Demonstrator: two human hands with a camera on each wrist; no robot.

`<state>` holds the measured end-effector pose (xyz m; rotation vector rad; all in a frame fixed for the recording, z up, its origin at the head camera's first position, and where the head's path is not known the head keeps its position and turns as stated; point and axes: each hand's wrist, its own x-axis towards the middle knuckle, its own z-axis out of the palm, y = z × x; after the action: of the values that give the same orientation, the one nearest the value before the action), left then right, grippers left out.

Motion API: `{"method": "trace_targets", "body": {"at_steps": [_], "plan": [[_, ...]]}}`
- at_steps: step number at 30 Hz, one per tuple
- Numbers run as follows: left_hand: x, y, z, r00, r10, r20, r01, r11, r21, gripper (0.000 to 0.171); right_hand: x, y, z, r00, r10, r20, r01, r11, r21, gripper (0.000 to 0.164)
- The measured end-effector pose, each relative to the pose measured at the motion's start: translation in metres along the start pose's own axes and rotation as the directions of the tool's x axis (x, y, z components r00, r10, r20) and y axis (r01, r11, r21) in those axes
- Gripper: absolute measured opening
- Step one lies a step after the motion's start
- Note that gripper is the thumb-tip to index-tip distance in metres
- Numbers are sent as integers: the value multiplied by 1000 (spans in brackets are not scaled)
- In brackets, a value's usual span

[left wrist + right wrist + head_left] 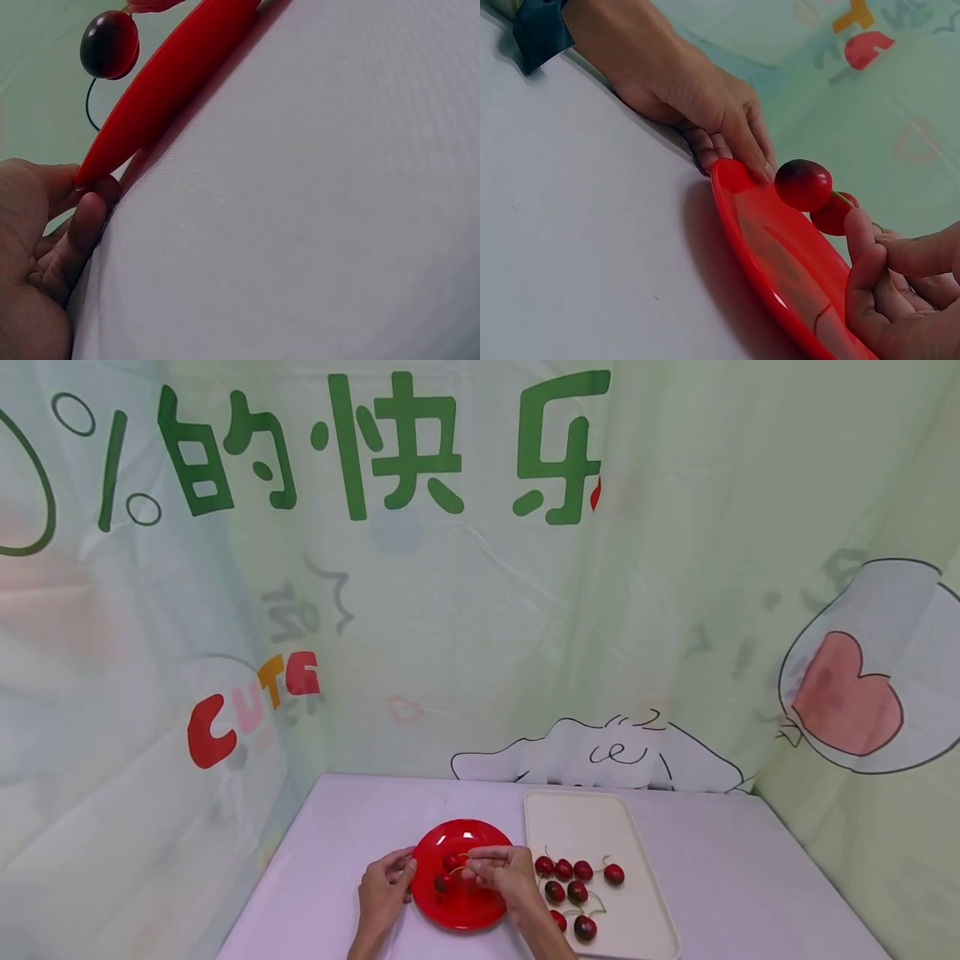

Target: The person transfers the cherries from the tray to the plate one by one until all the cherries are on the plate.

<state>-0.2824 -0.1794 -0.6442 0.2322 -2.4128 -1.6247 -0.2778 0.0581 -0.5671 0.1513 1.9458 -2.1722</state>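
At the front of the table, my left hand [384, 889] pinches the left rim of a shiny red plate [461, 917] between thumb and fingers. Two dark red cherries [442, 882] are held over the plate by their thin green stems, pinched in the fingertips of my right hand [510, 877]. In the right wrist view, the cherries [802, 185] overlap each other, clear of the plate's surface [780, 262]. The left wrist view has the plate edge [165, 94] between the left thumb and fingers [82, 225], with one dark cherry [110, 45] above it.
Right of the plate lies a cream rectangular tray [581, 822] bearing several cherries [577, 892] with stems, mostly in its front half. The table [720, 860] has a pale cloth. Printed curtains [480, 652] enclose its back and sides.
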Motion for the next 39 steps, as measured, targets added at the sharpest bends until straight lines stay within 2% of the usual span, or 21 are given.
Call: {"method": "trace_targets", "body": {"at_steps": [7, 21, 28, 39], "plan": [[1, -3, 2, 1000, -2, -4, 2, 1000, -1, 31, 4, 3, 5, 1000, -15, 18, 15, 1000, 9, 30], [-4, 10, -2, 1000, -28, -8, 28, 999, 20, 32, 11, 1, 16, 1000, 10, 9, -10, 1000, -22, 25], [-5, 13, -2, 999, -43, -7, 43, 999, 3, 32, 16, 1, 21, 999, 31, -8, -31, 999, -32, 22], [-1, 9, -1, 998, -57, -12, 57, 998, 12, 31, 23, 10, 27, 999, 20, -34, -23, 998, -64, 21]]}}
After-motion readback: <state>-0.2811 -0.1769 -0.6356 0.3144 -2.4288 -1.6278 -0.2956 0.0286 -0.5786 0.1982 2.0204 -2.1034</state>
